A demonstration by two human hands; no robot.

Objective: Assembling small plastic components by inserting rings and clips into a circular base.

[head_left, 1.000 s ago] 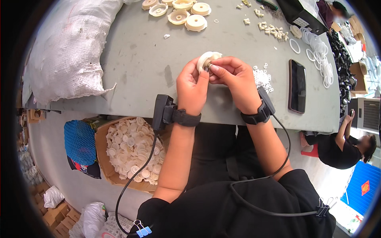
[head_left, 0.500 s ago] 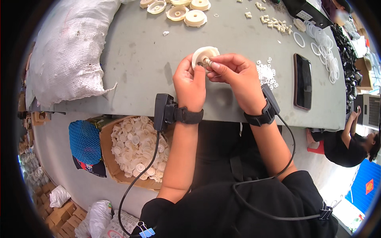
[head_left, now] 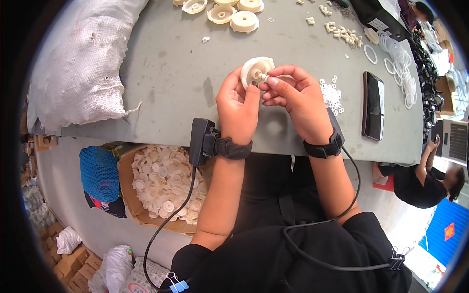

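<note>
Where it stands tilted, the cream disc looks dished.

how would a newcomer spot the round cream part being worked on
Start at the grey table, then the left hand near its front edge. It holds a cream dish-shaped part, tilted, while the right hand grips a small pale piece at its middle. Unlike the cream discs lying farther back, it is held.

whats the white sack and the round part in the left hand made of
White sack: probably woven plastic, dull sheen, given its visible weave. Round part in the left hand: likely moulded plastic, smooth, judging by its even cream surface.
</note>
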